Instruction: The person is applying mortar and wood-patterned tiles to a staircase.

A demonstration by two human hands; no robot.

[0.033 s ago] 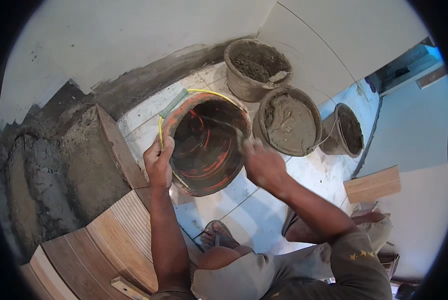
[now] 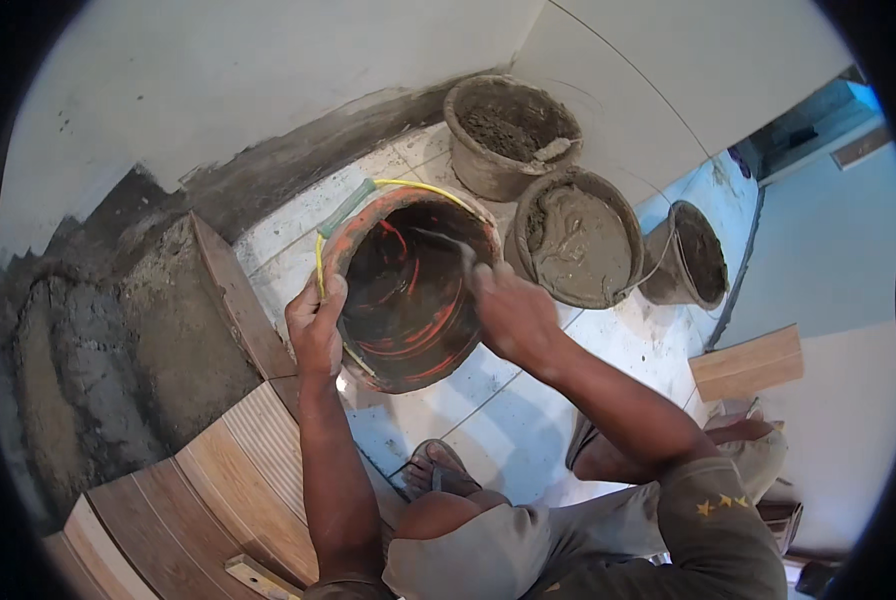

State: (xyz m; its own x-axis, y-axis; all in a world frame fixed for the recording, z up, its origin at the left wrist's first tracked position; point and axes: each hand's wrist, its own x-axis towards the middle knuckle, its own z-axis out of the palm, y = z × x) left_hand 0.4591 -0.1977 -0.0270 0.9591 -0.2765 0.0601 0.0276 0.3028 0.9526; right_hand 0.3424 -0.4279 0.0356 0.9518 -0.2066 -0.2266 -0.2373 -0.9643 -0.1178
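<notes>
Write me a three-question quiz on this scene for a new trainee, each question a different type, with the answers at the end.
1. Multiple choice: what colour is the grip on the yellow wire handle of the held bucket?
A) red
B) green
C) white

2. True or false: the left hand holds the right side of that bucket.

3. Count: besides the held bucket, how many buckets are in view?

Key
1. B.
2. False; it grips the left side.
3. Three: the rear bucket near the wall corner, the middle bucket of smooth wet mix, and the far-right bucket.
</notes>
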